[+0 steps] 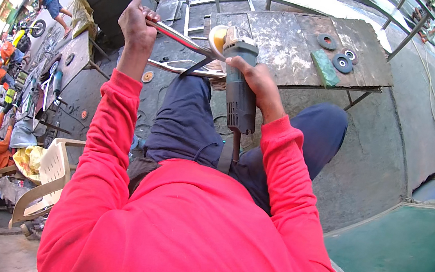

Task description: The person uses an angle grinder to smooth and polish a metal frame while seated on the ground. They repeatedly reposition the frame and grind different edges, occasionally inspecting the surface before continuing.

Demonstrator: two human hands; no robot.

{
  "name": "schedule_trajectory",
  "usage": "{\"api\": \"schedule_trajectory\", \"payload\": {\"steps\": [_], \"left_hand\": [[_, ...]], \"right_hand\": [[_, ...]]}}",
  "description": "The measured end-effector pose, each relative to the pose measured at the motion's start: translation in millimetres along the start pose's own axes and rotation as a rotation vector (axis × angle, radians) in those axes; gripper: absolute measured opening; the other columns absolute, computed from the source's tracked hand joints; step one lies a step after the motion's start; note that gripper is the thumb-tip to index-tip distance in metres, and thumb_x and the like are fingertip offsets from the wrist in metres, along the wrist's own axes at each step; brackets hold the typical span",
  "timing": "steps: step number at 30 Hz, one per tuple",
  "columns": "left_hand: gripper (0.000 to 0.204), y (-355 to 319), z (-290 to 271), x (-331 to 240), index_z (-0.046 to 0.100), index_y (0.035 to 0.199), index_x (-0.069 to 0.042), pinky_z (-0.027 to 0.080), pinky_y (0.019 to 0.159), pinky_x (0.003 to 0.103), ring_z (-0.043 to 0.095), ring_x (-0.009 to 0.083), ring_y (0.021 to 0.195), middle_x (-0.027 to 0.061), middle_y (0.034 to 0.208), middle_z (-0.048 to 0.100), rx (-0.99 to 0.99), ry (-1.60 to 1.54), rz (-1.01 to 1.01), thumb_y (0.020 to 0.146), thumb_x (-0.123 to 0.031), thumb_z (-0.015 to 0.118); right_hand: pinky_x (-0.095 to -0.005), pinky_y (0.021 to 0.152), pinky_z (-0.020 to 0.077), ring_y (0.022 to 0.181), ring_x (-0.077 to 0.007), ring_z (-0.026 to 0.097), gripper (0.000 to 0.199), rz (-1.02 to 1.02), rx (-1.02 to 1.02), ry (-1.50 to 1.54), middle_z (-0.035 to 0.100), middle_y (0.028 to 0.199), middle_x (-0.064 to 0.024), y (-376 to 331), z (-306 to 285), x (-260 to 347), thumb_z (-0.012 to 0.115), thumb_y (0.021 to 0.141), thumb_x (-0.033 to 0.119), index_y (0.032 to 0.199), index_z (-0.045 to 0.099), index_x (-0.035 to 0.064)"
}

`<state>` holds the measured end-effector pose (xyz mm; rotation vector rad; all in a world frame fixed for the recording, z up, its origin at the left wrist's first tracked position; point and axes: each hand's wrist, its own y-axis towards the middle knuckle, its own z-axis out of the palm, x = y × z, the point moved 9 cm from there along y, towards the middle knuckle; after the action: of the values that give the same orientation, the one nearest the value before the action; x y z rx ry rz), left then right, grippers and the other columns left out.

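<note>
Here, grinder [240, 97] in right hand [260, 83].

Long-slv sweatshirt [197, 229], bright red leaning pink, plain across the chest w/ soft shallow folds. L sleeve [105, 141] and R sleeve [294, 191] same colour, loose cut, heavily creased approx. elbow to wrist. L cuff [126, 83] and R cuff [280, 129]: matching red, snug, ribbed-looking bands at the wrists. L hand [139, 27] and R hand [260, 83] bare. Hem curves over the waist, same red. Trousers [177, 118] dk navy, matte, roomy, w/ wrinkles thru thigh and knee. Thin dk cord [209, 146] at front; dk grey-blk fabric [140, 171] at L waist, exact type unclear.
</note>
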<state>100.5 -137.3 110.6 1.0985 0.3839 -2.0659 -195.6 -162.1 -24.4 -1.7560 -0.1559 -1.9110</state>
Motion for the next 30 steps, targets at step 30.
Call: {"api": "schedule_trajectory", "payload": {"steps": [30], "left_hand": [[0.037, 1.9, 4.0, 1.4, 0.037, 0.062, -0.014, 0.031, 0.047, 0.032, 0.03, 0.0133, 0.043, -0.001, 0.05, 0.031, -0.02, 0.023, -0.002, 0.094, -0.018, 0.055]], "right_hand": [[-0.031, 0.051, 0.0469, 0.058, -0.017, 0.06, 0.054, 0.038, -0.09, -0.029, 0.063, 0.077, -0.009, -0.9, -14.1, -8.5, 0.077, 0.068, 0.039, 0.094, 0.065, -0.0065]]}}
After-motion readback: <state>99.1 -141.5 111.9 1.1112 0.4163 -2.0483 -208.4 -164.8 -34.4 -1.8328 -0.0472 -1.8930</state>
